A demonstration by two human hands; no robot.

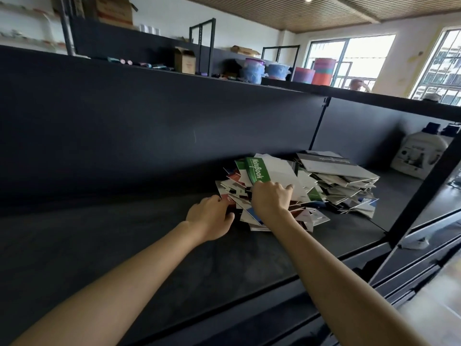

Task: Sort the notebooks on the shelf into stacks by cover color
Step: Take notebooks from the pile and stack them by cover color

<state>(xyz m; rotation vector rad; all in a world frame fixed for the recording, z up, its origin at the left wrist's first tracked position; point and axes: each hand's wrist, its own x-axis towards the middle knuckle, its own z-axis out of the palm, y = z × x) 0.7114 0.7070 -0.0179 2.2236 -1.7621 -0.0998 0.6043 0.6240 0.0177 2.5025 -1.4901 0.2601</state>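
A person's right hand [270, 199] grips the lower end of a green notebook [257, 171], fingers curled round it. The book is tipped up off a jumbled heap of notebooks [309, 193] on a dark shelf [124, 245]. Its long axis runs up and away from that hand, toward the shelf's back panel. The left hand [212, 217] curls against the heap's left edge at a red cover [228, 199]; whether it pinches anything cannot be told. The heap lies directly beyond both hands, with a grey-topped pile [334, 164] to the right. Bare shelf to the left of the left hand looks the likeliest spot for a green stack.
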